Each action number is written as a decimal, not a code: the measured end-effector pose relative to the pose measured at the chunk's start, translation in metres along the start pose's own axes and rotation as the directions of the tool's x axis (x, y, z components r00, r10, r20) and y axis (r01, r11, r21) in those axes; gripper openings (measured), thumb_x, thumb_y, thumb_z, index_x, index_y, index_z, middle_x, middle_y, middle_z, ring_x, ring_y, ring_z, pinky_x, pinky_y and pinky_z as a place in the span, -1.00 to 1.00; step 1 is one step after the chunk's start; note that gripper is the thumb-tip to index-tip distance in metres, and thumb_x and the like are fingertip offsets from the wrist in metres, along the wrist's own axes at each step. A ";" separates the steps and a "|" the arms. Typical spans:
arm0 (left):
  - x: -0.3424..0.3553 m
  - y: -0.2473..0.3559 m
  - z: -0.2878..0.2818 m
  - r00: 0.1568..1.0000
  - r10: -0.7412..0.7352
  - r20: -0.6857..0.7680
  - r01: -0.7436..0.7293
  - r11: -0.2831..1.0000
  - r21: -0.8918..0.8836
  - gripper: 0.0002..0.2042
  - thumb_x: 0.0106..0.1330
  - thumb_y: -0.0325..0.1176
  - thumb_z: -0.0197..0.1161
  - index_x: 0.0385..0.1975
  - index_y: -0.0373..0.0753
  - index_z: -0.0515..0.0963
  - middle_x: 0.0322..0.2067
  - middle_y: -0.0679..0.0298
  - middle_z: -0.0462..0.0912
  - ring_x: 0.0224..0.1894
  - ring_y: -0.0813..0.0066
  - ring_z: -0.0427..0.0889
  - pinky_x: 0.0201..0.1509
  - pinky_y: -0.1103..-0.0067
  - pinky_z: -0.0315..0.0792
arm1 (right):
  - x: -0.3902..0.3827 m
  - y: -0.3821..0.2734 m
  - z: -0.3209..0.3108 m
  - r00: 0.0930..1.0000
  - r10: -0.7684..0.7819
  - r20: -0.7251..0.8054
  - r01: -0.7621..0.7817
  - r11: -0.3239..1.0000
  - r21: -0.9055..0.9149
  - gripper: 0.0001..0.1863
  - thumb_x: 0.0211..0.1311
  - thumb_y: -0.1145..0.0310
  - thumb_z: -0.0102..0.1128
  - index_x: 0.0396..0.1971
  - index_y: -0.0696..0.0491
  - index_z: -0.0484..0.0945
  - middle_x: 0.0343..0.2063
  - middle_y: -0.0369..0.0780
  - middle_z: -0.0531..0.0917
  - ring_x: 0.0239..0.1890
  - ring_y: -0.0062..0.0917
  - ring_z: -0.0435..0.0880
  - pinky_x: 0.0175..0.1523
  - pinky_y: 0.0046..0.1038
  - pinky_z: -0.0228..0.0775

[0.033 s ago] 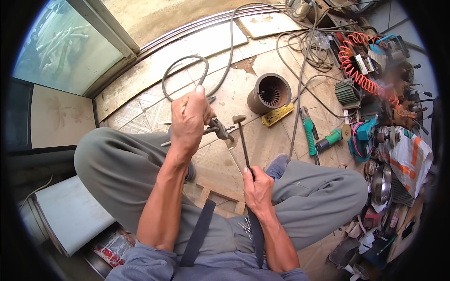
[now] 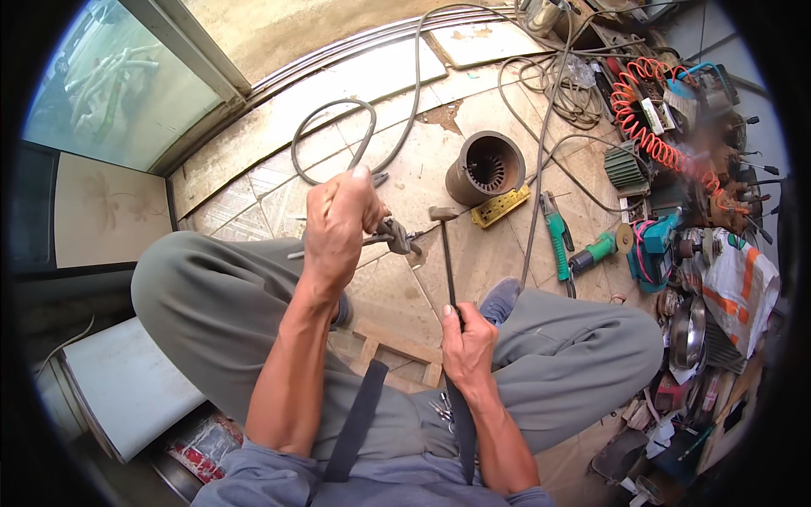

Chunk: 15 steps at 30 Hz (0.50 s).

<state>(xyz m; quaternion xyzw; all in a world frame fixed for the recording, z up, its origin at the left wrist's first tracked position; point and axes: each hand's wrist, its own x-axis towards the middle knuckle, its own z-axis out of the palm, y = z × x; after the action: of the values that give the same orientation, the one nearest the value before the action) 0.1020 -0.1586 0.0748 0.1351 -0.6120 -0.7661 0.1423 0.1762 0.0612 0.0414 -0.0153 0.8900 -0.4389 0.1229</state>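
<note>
My left hand (image 2: 338,215) is closed in a fist around grey metal pliers (image 2: 395,238), whose jaws stick out to the right of the fist. A thin metal rod (image 2: 420,231) juts from beside the jaws; its far end comes up close to the hammer head, and I cannot tell if they touch. The fist hides much of the pliers. In my right hand (image 2: 470,345), low between the knees, is a hammer (image 2: 448,262) with a slim dark handle, held upright with its small head at the far end. Just beyond the head, a brown hollow metal cylinder (image 2: 460,186) stands on the tiles.
Against the cylinder lies a yellow power strip (image 2: 500,208). A green-handled tool (image 2: 557,245) and a green angle grinder (image 2: 596,252) lie to the right, before piled tools and parts. A dark cable (image 2: 297,139) loops on the floor. A wooden frame (image 2: 393,340) sits between my feet.
The hammer head has shifted slightly to the right, and it looks sharper and turned more sideways. My left fist with the pliers has dropped a little nearer to me.
</note>
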 end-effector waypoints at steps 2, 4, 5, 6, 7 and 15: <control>-0.017 -0.001 -0.003 0.995 0.051 0.081 -0.048 0.998 -0.044 -0.56 0.53 -0.27 -0.07 -0.69 -0.25 0.24 -0.70 0.36 0.23 -0.59 0.59 0.21 -0.36 0.54 0.28 | -0.014 0.011 -0.004 0.993 0.053 -0.101 -0.046 0.996 0.075 -0.81 0.38 0.38 0.18 -0.36 0.22 0.56 -0.64 -0.09 0.52 -0.58 -0.37 0.54 -0.43 -0.31 0.33; -0.036 0.001 -0.005 0.992 0.069 0.108 -0.057 0.993 -0.106 -0.57 0.53 -0.29 -0.10 -0.70 -0.24 0.22 -0.71 0.35 0.22 -0.61 0.57 0.19 -0.32 0.51 0.28 | -0.024 0.029 -0.006 0.978 0.178 -0.110 -0.161 0.976 0.150 -0.79 0.39 0.37 0.18 -0.38 0.22 0.54 -0.67 -0.12 0.49 -0.62 -0.44 0.51 -0.45 -0.32 0.32; -0.046 0.001 -0.007 0.990 0.069 0.121 -0.052 0.989 -0.135 -0.57 0.52 -0.29 -0.11 -0.70 -0.24 0.21 -0.72 0.34 0.21 -0.61 0.56 0.19 -0.29 0.49 0.29 | -0.027 0.034 -0.005 0.963 0.248 -0.108 -0.225 0.956 0.187 -0.78 0.39 0.37 0.18 -0.39 0.21 0.54 -0.68 -0.14 0.48 -0.63 -0.47 0.49 -0.47 -0.33 0.31; -0.056 0.004 -0.007 0.992 0.056 0.116 -0.041 0.991 -0.129 -0.57 0.50 -0.30 -0.11 -0.72 -0.23 0.19 -0.72 0.34 0.20 -0.62 0.54 0.18 -0.28 0.47 0.29 | -0.025 0.034 -0.006 0.952 0.293 -0.083 -0.257 0.920 0.296 -0.75 0.43 0.35 0.16 -0.43 0.20 0.51 -0.70 -0.23 0.47 -0.67 -0.60 0.46 -0.52 -0.42 0.29; -0.066 0.005 -0.008 0.993 0.039 0.109 -0.026 0.992 -0.121 -0.57 0.48 -0.31 -0.12 -0.73 -0.23 0.17 -0.73 0.33 0.20 -0.62 0.53 0.17 -0.26 0.44 0.29 | -0.022 0.032 -0.006 0.942 0.329 -0.067 -0.282 0.883 0.376 -0.74 0.44 0.34 0.15 -0.44 0.20 0.51 -0.70 -0.25 0.48 -0.67 -0.62 0.46 -0.53 -0.46 0.28; -0.124 0.006 -0.011 0.942 0.018 0.335 -0.089 0.977 0.196 -0.54 0.43 -0.21 0.03 -0.78 -0.20 0.25 -0.75 0.32 0.34 -0.64 0.38 0.41 -0.17 0.26 0.45 | -0.002 0.030 -0.007 0.853 0.521 -0.001 -0.409 0.671 0.619 -0.68 0.49 0.30 0.08 -0.44 0.22 0.51 -0.64 -0.26 0.53 -0.68 -0.63 0.50 -0.56 -0.56 0.31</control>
<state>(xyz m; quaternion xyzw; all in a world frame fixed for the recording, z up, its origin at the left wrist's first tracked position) 0.2211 -0.1219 0.0827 0.0016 -0.7075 -0.7054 0.0433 0.1794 0.0859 0.0223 0.2915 0.6861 -0.6496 0.1494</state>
